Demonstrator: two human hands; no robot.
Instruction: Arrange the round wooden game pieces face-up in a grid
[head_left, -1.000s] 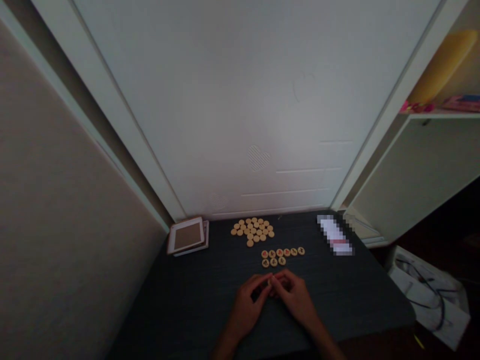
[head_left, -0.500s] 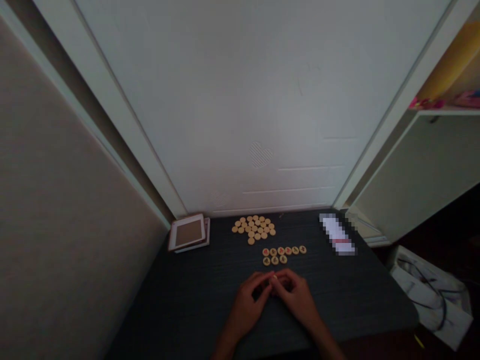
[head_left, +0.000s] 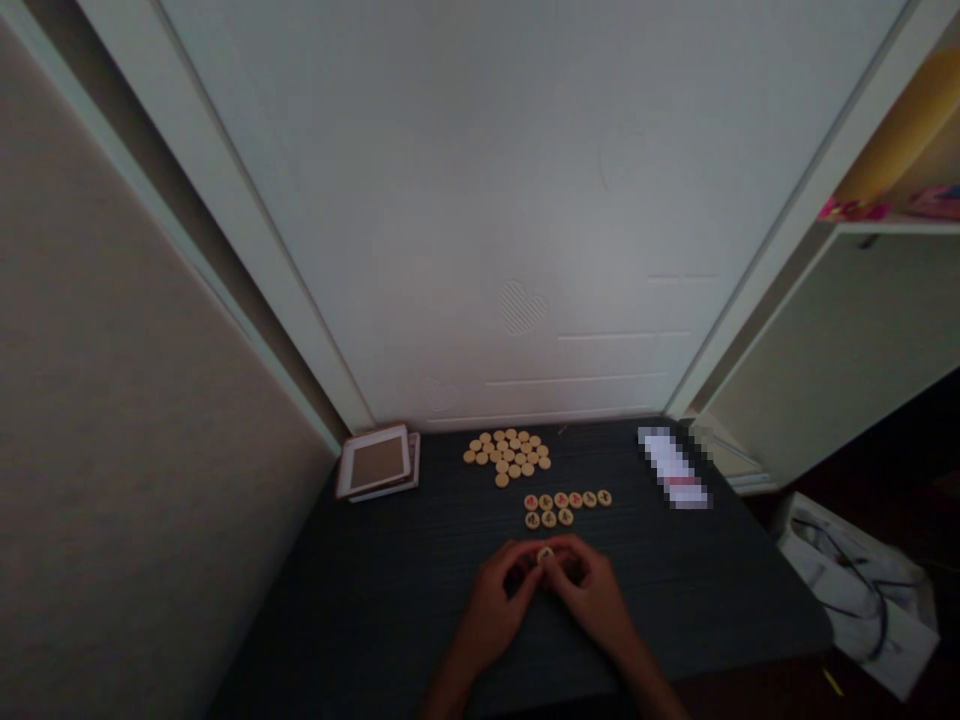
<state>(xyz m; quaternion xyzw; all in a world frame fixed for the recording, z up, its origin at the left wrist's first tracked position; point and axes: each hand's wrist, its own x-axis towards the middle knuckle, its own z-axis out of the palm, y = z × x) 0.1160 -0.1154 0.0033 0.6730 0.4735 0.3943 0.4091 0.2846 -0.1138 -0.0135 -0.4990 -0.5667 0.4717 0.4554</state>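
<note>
Between the fingertips of my left hand [head_left: 498, 597] and my right hand [head_left: 591, 590] is a round Chinese chess piece [head_left: 545, 554], pinched from both sides. A dark mark shows on its face, too small to read. Just beyond my hands, several pieces lie face up in two rows; the far row [head_left: 561, 501] mixes red and dark characters, and the near row [head_left: 549, 519] has three dark-marked ones. Farther back sits a loose cluster of plain-faced wooden pieces [head_left: 508, 455], their upper sides without visible marks.
The dark table [head_left: 360, 610] meets a white panel [head_left: 480, 200] at its back edge. Framed items [head_left: 379, 465] are stacked at the back left. A pixelated white object [head_left: 675, 468] lies at the right. Beside the table, a white box [head_left: 870, 620] holds cables.
The piece between my fingers has turned, so its marked face now shows where only a sliver was visible before. Both hands stay in nearly the same place.
</note>
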